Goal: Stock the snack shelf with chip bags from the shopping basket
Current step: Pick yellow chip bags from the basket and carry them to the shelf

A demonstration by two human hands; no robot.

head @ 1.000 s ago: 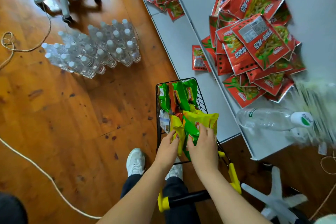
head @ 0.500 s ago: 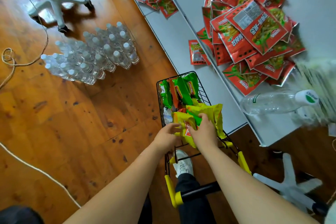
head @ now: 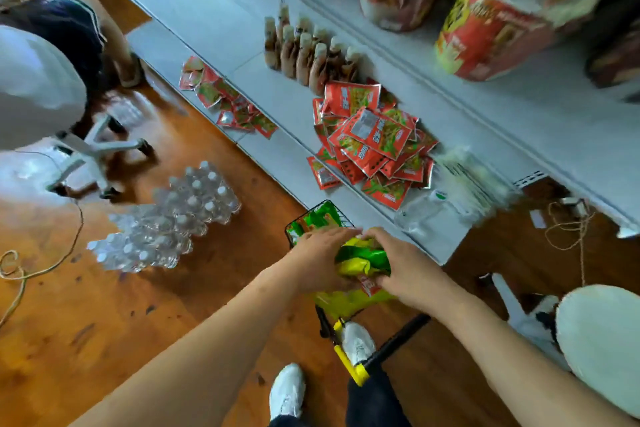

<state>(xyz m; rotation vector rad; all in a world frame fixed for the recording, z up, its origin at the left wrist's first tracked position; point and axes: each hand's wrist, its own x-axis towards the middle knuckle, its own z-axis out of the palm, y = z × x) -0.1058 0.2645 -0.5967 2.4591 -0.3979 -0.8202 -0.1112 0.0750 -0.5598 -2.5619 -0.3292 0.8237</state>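
Left hand (head: 317,260) and right hand (head: 405,267) each have their grip clamped on a bunch of green-yellow chip bags (head: 362,258) above the wire shopping basket (head: 320,218); red snack packets (head: 374,139) lie at twelve o'clock.

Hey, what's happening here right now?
A person is restocking a white metal shelf. Both hands, left hand and right hand, grip a bunch of green and yellow chip bags just above the black wire shopping basket on the floor. Red snack packets lie piled on the shelf.

2 hands (head: 320,262), 1 basket (head: 294,224), 2 white shoes (head: 287,392), 2 heaps of red packets (head: 370,139)
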